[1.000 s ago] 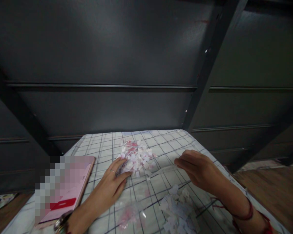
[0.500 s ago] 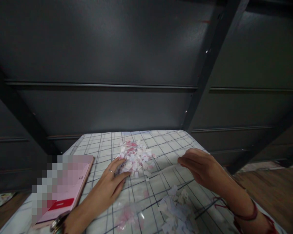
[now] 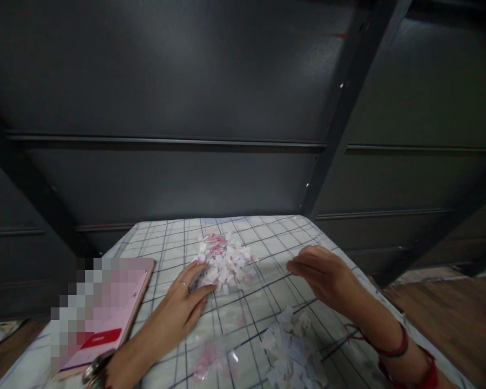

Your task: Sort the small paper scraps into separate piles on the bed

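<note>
A loose heap of small white and pink paper scraps (image 3: 229, 262) lies on the checked cloth in front of me. My left hand (image 3: 188, 294) rests at its near left edge, fingers apart and touching the scraps, with a ring on one finger. To the right of the heap, my right hand (image 3: 322, 275) hovers above the cloth with its fingertips pinched together. Whatever may be between them is too small or hidden to make out. A second heap of white paper scraps (image 3: 294, 348) lies nearer to me, below the right hand.
A crinkled clear plastic bag (image 3: 213, 359) with something pink in it lies between my forearms. On the left is a pink notebook or flat case (image 3: 123, 302), partly pixelated. The checked tablecloth (image 3: 166, 232) ends at a dark panelled wall (image 3: 210, 183).
My right hand has moved slightly left, towards the far heap. A pale, blurred streak that ran from its fingertips towards that heap is gone. My left hand has stayed in place.
</note>
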### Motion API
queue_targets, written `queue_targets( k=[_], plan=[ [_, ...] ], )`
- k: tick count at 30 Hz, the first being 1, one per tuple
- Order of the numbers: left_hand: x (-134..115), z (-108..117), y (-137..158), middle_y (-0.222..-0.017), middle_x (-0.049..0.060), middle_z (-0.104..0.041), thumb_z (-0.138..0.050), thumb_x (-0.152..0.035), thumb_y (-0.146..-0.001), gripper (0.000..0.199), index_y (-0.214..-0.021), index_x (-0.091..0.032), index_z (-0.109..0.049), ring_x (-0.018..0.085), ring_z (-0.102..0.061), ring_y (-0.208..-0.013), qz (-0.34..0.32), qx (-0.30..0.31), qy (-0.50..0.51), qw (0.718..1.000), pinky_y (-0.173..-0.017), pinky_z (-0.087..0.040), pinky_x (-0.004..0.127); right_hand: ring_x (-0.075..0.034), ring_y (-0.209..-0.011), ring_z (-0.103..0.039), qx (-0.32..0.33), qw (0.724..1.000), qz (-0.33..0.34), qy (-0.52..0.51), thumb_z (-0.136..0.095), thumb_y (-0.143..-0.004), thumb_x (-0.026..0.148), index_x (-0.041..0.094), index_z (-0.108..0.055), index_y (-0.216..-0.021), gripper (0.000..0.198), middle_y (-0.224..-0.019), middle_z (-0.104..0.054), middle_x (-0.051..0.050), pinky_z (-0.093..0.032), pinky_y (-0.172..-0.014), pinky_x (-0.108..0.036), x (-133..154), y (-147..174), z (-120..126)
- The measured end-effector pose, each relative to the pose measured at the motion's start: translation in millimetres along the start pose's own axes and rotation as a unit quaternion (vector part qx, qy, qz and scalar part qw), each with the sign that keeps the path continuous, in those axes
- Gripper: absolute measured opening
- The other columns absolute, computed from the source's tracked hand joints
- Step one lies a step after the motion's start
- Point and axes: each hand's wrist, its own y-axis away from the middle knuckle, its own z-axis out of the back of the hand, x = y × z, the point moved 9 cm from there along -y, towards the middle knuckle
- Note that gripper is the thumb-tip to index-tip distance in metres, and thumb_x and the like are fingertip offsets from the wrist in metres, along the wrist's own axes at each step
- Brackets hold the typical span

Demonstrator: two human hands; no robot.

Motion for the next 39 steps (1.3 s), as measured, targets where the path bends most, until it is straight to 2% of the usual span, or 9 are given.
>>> queue_targets(
  k=[5, 9, 12, 15, 21, 26, 30, 39],
  plan=[
    [1.0, -1.0, -1.2, -0.135, 0.010, -0.031, -0.043, -0.013, -0.086, 0.031, -0.109, -0.023, -0.060, 0.031, -0.033, -0.126, -0.001, 0.003, 0.000, 1.000, -0.098, -0.040, 0.050, -0.013, -0.063, -0.040, 0.025, 1.000, 0.003, -0.009, -0.040, -0.084, 0.003, 0.016, -0.059, -0.078, 0.024, -0.065, -0.053, -0.002, -0.032, -0.057, -0.027, 4.5, -2.3, -2.8],
    [0.5, -2.0, -0.6, -0.135, 0.010, -0.030, -0.042, -0.012, -0.086, 0.030, -0.109, -0.023, -0.059, 0.030, -0.031, -0.127, -0.003, 0.007, -0.005, 1.000, -0.098, -0.040, 0.049, -0.013, -0.064, -0.041, -0.017, 1.000, 0.014, 0.003, -0.041, -0.084, 0.003, 0.016, -0.059, -0.084, 0.022, -0.067, -0.055, -0.003, -0.034, -0.058, -0.026, 5.6, -3.1, 5.3],
    [0.1, -1.2, -0.6, -0.135, 0.011, -0.030, -0.042, -0.012, -0.086, 0.031, -0.109, -0.022, -0.059, 0.031, -0.031, -0.127, -0.002, 0.009, -0.006, 1.000, -0.098, -0.039, 0.050, -0.013, -0.063, -0.041, -0.003, 0.999, 0.032, 0.002, -0.039, -0.084, 0.002, 0.016, -0.059, -0.081, 0.024, -0.066, -0.056, -0.003, -0.034, -0.058, -0.026, 10.4, -4.3, 2.7],
    [-0.2, -0.5, -0.9, -0.135, 0.011, -0.030, -0.041, -0.012, -0.086, 0.031, -0.109, -0.022, -0.059, 0.031, -0.032, -0.127, -0.001, 0.008, -0.004, 1.000, -0.099, -0.039, 0.050, -0.012, -0.062, -0.041, 0.018, 1.000, 0.023, -0.010, -0.038, -0.084, 0.003, 0.017, -0.059, -0.079, 0.026, -0.064, -0.054, -0.002, -0.033, -0.057, -0.026, 8.4, -3.7, 2.2],
    [0.4, -2.0, 0.3, -0.135, 0.011, -0.029, -0.040, -0.011, -0.086, 0.032, -0.109, -0.022, -0.059, 0.030, -0.030, -0.127, -0.002, 0.006, -0.005, 1.000, -0.099, -0.039, 0.049, -0.012, -0.063, -0.041, -0.002, 1.000, 0.014, -0.007, -0.039, -0.084, 0.002, 0.017, -0.059, -0.082, 0.024, -0.065, -0.052, -0.002, -0.033, -0.057, -0.027, 4.7, -2.1, 4.5],
    [0.8, -2.0, 1.5, -0.136, 0.010, -0.028, -0.042, -0.012, -0.086, 0.031, -0.110, -0.021, -0.059, 0.030, -0.030, -0.128, -0.002, 0.006, -0.006, 1.000, -0.100, -0.038, 0.049, -0.012, -0.061, -0.041, 0.035, 0.999, 0.003, -0.013, -0.038, -0.085, 0.004, 0.017, -0.059, -0.077, 0.026, -0.063, -0.052, -0.001, -0.032, -0.055, -0.026, 1.7, -1.9, -0.3],
    [0.4, -2.7, 1.7, -0.136, 0.011, -0.029, -0.042, -0.012, -0.086, 0.031, -0.110, -0.021, -0.059, 0.029, -0.029, -0.128, -0.005, 0.004, -0.007, 1.000, -0.100, -0.039, 0.048, -0.012, -0.062, -0.041, 0.006, 1.000, -0.004, -0.011, -0.038, -0.085, 0.005, 0.017, -0.060, -0.080, 0.026, -0.065, -0.054, -0.002, -0.033, -0.056, -0.026, -1.8, -0.6, 6.7],
    [0.8, -5.0, 1.2, -0.136, 0.010, -0.030, -0.041, -0.011, -0.086, 0.033, -0.111, -0.022, -0.059, 0.030, -0.029, -0.128, -0.001, 0.001, -0.003, 1.000, -0.100, -0.039, 0.048, -0.012, -0.061, -0.039, 0.018, 1.000, 0.005, 0.004, -0.041, -0.085, 0.005, 0.016, -0.061, -0.078, 0.023, -0.063, -0.051, -0.001, -0.032, -0.055, -0.027, 1.2, -1.2, 1.2]
  ],
)
